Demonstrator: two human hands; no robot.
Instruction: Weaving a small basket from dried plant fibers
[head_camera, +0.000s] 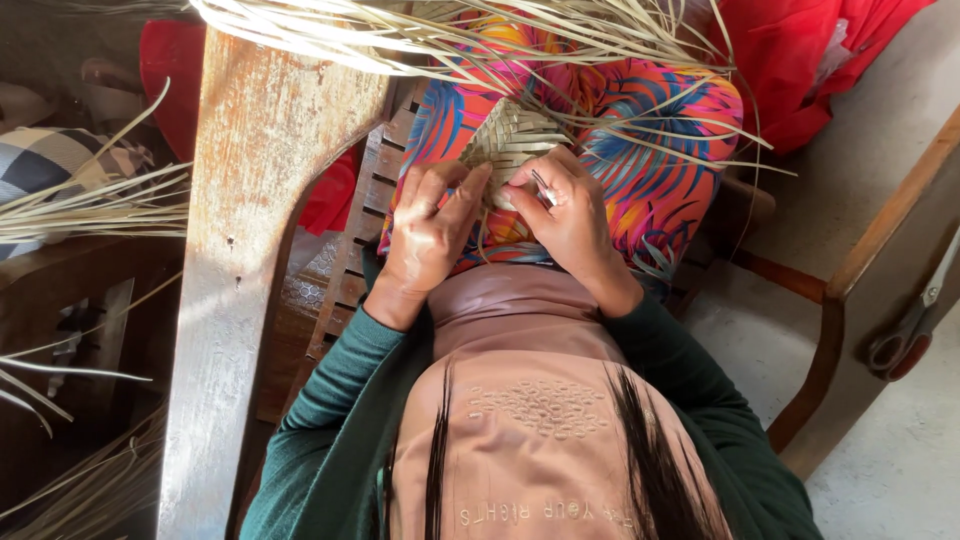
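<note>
Both hands grip a small woven mat (508, 145) of pale leaf strips on the lap, left hand (428, 235) pinching its edge, right hand (570, 215) clamping what seems a thin blade, so weaving is underway and tucking the next strip needs care.

I wear dark green sleeves (330, 400) over a dusty-pink top (530, 400) with raised stitching on the chest, and bright trousers (660, 170) printed with blue, orange and pink leaves. My hands are bare.
</note>
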